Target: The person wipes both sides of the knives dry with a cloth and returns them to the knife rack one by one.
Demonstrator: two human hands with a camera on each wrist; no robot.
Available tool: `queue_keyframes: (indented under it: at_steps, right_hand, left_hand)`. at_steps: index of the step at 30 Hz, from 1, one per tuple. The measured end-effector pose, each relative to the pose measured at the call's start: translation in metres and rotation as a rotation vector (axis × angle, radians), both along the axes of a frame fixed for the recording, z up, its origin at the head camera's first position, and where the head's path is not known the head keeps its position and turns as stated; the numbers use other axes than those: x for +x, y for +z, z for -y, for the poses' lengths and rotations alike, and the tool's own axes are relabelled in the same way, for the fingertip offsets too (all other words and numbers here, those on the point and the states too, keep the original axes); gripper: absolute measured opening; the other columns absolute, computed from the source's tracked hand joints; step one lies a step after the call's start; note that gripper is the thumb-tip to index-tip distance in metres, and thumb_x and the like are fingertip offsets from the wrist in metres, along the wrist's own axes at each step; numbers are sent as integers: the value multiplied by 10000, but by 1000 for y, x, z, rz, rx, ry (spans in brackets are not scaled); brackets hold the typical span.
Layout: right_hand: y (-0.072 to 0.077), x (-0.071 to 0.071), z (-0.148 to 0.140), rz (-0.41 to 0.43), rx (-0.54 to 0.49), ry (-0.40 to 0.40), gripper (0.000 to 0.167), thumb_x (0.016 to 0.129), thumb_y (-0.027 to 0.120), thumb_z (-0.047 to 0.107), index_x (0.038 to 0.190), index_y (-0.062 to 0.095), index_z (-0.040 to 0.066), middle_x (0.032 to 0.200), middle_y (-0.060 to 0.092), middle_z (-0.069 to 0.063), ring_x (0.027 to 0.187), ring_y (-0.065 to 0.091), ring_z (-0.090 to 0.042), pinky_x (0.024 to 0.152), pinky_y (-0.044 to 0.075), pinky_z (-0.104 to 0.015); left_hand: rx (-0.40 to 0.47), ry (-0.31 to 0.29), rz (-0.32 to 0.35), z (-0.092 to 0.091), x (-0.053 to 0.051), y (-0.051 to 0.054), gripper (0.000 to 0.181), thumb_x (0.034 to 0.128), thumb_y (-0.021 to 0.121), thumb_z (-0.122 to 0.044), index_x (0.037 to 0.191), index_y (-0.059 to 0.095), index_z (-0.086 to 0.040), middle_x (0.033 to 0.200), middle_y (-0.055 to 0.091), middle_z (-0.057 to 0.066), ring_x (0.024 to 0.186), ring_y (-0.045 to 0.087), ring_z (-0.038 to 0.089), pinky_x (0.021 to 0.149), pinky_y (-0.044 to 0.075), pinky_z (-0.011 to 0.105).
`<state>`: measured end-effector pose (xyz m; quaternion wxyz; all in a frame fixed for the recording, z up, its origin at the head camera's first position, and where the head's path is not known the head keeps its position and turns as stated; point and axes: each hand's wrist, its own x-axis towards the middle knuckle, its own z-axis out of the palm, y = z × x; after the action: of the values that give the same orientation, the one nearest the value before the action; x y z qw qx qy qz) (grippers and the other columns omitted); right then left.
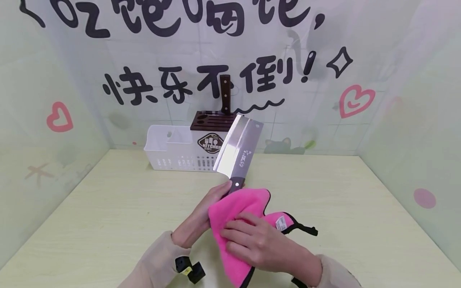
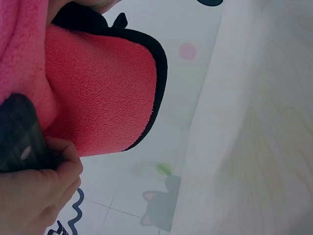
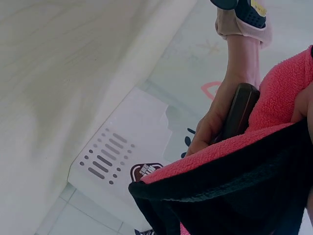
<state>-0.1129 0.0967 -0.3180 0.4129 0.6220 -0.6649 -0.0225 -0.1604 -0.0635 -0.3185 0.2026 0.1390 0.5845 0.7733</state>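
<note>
A cleaver [image 1: 239, 148] points up and away above the table, its broad blade bare in the head view. My left hand [image 1: 201, 212] grips its dark handle [image 2: 22, 137], whose butt end shows in both wrist views. In my right hand [image 1: 257, 242] is a pink cloth [image 1: 239, 204] with black edging, a white label and a black loop. The curled right fingers hold the cloth against the handle side, just below the blade. Part of the handle and some left fingers are hidden behind the cloth in the head view.
At the back of the table [image 1: 108, 224] stands a white plastic knife holder [image 1: 169, 150] with a brown slotted top [image 1: 209, 120]. A dark-handled knife [image 1: 225, 94] stands in one slot. Printed walls close off the back and both sides.
</note>
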Motion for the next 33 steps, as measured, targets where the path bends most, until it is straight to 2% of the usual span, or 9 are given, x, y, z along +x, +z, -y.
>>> queue_keyframes:
  at_steps: [7,17,27,30,33]
  right_hand:
    - [1,3,4,-34,34,14,320,920,348,46,812,630,152,938,647,18,912,598,-111,829,463,-277]
    - [5,-2,1,12,-4,-25,282,925,343,39,816,587,130,976,637,3,945,589,-128,810,465,-277]
    - [10,-16,-4,10,-71,-63,280,942,342,46,823,591,97,954,653,1,918,601,-131,779,456,-272]
    - [12,-23,-6,45,-93,-81,295,947,335,47,823,600,83,949,654,-5,918,601,-131,773,457,-264]
    - [14,-29,-8,83,-108,-97,301,950,332,55,840,611,72,948,653,-15,924,598,-139,790,462,-263]
  left_hand:
    - [-58,34,3,-1,1,4,452,982,283,-249,1274,380,82,943,541,-7,781,517,57,679,430,171]
    - [28,-1,1,0,3,2,430,980,285,-233,1246,359,97,877,568,-47,760,548,39,678,449,163]
    - [35,101,11,-4,-3,-8,302,952,362,-220,1130,521,-33,887,564,-53,787,515,41,718,433,180]
    - [20,139,30,-6,-6,-11,309,963,329,-193,1136,516,-18,895,544,-39,807,504,50,750,430,194]
    - [-1,140,40,-7,-9,-11,371,977,252,-173,1219,433,42,932,515,-16,843,498,57,788,420,205]
